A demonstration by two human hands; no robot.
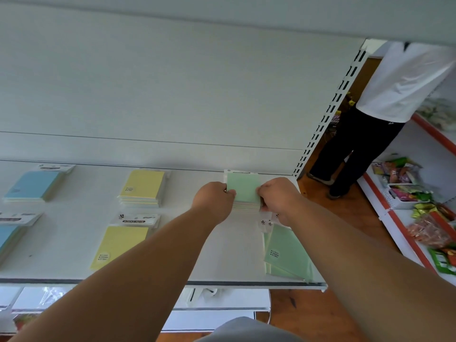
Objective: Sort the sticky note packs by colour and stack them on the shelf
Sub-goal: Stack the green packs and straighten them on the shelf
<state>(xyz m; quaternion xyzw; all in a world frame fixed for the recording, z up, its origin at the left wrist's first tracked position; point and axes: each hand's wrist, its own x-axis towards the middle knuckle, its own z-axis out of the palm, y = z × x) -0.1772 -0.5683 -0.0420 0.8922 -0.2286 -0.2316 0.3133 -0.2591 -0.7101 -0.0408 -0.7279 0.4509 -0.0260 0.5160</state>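
Observation:
A stack of green sticky note packs (243, 186) stands at the back right of the white shelf (74, 243). My left hand (214, 201) grips its left edge and my right hand (278, 197) grips its right edge. More green packs (287, 255) lie near the front right edge. Two piles of yellow packs sit in the middle, one at the back (143, 186) and one in front (121, 245). Blue packs lie on the left, at the back (33, 185) and at the front left edge (9, 236).
A slotted shelf upright (328, 112) ends the shelf on the right. Beyond it a person in a white shirt and dark trousers (375, 114) stands in the aisle. Shelves with snack bags (419, 201) run along the right. A lower shelf (222, 299) shows below.

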